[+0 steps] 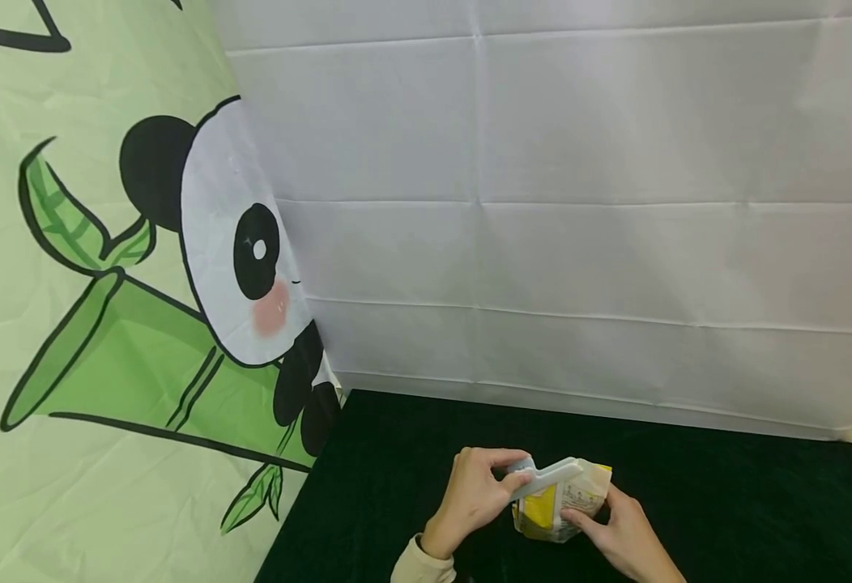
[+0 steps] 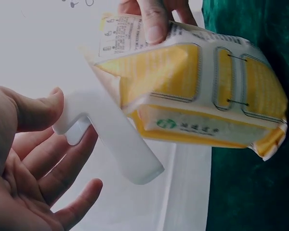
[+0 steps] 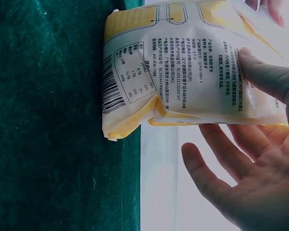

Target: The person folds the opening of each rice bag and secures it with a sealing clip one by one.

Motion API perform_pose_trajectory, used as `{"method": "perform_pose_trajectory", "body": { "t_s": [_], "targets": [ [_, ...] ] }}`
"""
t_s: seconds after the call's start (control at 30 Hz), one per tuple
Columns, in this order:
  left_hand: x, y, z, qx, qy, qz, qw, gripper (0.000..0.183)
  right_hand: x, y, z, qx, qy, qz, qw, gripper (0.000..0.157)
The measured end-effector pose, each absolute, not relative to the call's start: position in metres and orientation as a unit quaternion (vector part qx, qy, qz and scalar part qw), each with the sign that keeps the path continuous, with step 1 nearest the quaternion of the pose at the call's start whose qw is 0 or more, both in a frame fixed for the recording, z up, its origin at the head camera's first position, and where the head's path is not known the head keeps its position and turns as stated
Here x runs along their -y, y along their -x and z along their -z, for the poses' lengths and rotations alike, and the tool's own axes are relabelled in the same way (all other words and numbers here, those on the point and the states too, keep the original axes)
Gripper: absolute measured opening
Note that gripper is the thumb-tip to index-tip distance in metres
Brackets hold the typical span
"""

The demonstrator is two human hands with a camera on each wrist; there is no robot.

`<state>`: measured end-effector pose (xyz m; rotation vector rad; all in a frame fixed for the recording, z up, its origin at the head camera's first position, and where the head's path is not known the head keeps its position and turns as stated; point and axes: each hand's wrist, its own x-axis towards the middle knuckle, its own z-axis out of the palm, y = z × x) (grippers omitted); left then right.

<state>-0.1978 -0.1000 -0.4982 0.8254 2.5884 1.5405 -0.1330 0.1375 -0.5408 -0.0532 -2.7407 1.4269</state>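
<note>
A yellow-and-white food bag (image 1: pixel 538 512) with printed text is held above the dark green tabletop. My right hand (image 1: pixel 626 530) grips it, thumb on the printed face and fingers behind, as the right wrist view shows on the bag (image 3: pixel 192 82). A pale bag sealing clip (image 1: pixel 559 473), a long bar with a short grip, is pinched between thumb and fingers of my left hand (image 1: pixel 473 492). In the left wrist view the clip (image 2: pixel 123 139) lies across the bag's (image 2: pixel 241 86) folded end; whether it clamps the bag I cannot tell.
A dark green cloth (image 1: pixel 397 445) covers the table. Behind it hangs a creased white sheet (image 1: pixel 579 243). On the left hangs a light green curtain (image 1: pixel 105 486) printed with a panda and bamboo.
</note>
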Motion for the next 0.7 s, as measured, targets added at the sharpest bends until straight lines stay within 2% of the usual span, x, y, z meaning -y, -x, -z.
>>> {"method": "perform_pose_trajectory", "body": {
  "t_s": [0.7],
  "targets": [
    [0.08, 0.192, 0.491, -0.815, -0.274, -0.51, -0.027, 0.021, -0.138, 0.133, 0.543, 0.886, 0.014, -0.462, 0.027, 0.05]
  ]
}}
